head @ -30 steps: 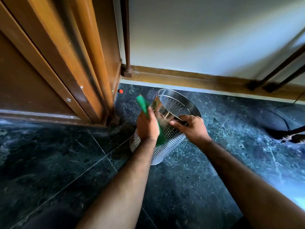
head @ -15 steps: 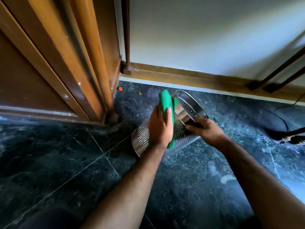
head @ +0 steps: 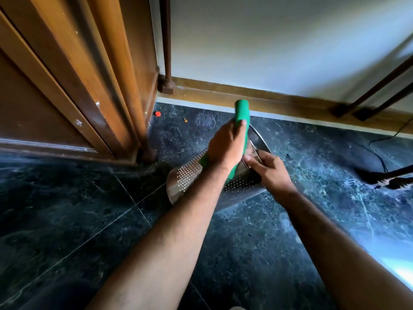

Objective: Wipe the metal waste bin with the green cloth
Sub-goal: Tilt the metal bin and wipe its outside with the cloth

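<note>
A perforated metal waste bin (head: 187, 175) lies tilted on the dark marble floor, its open rim pointing away to the right. My left hand (head: 225, 148) presses a folded green cloth (head: 242, 113) against the bin's upper side near the rim; the cloth sticks out above my fingers. My right hand (head: 268, 171) grips the bin's rim from the right and holds it steady. Both hands hide most of the rim and the bin's inside.
A wooden door frame (head: 93, 86) stands at the left, close to the bin's base. A wooden skirting board (head: 290, 104) runs along the white wall behind. Thin dark furniture legs (head: 366, 97) and a black cable (head: 380, 153) are at the right. A small red bit (head: 158, 113) lies near the frame.
The bin has tipped further over toward the right. My left hand with the cloth has slid up the bin's side to the rim, and my right hand has shifted along the rim.
</note>
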Tool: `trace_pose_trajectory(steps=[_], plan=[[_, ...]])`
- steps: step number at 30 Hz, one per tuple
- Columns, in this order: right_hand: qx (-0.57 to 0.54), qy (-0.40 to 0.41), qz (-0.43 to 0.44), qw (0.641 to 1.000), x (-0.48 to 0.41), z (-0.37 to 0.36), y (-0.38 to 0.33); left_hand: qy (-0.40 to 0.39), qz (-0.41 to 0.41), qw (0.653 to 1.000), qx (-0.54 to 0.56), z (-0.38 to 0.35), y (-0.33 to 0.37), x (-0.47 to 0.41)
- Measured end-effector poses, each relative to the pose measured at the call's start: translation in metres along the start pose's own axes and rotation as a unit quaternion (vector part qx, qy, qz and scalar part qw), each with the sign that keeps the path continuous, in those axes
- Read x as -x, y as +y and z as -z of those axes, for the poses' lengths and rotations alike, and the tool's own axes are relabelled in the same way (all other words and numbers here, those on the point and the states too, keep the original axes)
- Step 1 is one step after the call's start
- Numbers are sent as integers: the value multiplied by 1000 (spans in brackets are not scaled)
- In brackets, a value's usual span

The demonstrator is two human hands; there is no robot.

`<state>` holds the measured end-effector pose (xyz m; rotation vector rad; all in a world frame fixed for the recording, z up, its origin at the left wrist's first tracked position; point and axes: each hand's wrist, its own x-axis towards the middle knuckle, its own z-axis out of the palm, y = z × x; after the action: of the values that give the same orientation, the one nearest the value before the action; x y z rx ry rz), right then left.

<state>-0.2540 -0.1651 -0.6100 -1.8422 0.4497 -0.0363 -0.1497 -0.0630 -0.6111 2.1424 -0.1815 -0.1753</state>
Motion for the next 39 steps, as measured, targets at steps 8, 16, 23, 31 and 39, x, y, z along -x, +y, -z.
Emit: trace_pose_trajectory(steps=[8, 16, 23, 31, 39], plan=[[-117, -126, -120, 978, 20, 8, 20, 83, -159, 953, -244, 11, -82, 64], [-105, -18, -167, 980, 8, -5, 10, 110, 98, 939, -309, 63, -149, 77], [-60, -14, -133, 989, 14, -25, 3, 10, -13, 981, -192, 27, -63, 64], [-80, -163, -57, 982, 30, -4, 2, 39, -207, 973, -96, 14, -17, 48], [-74, -96, -135, 983, 32, 8, 11, 118, 79, 962, -234, 49, -135, 77]])
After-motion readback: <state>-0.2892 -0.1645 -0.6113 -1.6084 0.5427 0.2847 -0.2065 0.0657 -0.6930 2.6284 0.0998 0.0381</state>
